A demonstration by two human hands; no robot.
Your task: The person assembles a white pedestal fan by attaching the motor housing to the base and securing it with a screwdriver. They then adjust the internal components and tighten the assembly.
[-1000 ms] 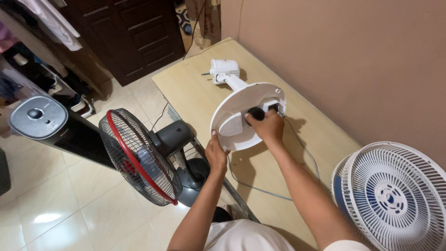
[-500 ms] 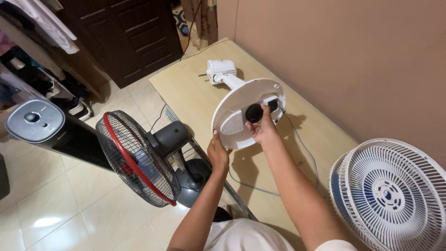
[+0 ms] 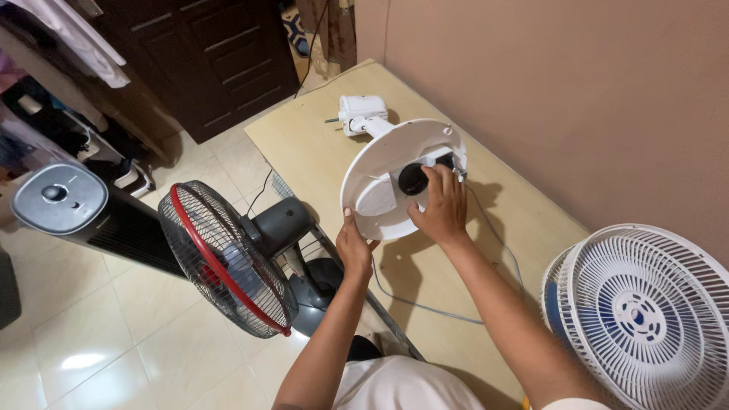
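Observation:
A white fan stand lies on the wooden table, its round base tilted up toward me and its white motor head resting farther back. My left hand grips the lower rim of the base. My right hand sits on the underside of the base, fingers around a black round knob at its centre.
A white fan grille with a blue hub lies at the table's right end. A black and red standing fan and a dark tower fan stand on the tiled floor at left. A grey cord trails over the table. A wall rises on the right.
My right hand has shifted around the black knob, fingers moving from over it to its right side. The base is tipped slightly differently; my left hand keeps its hold on the rim.

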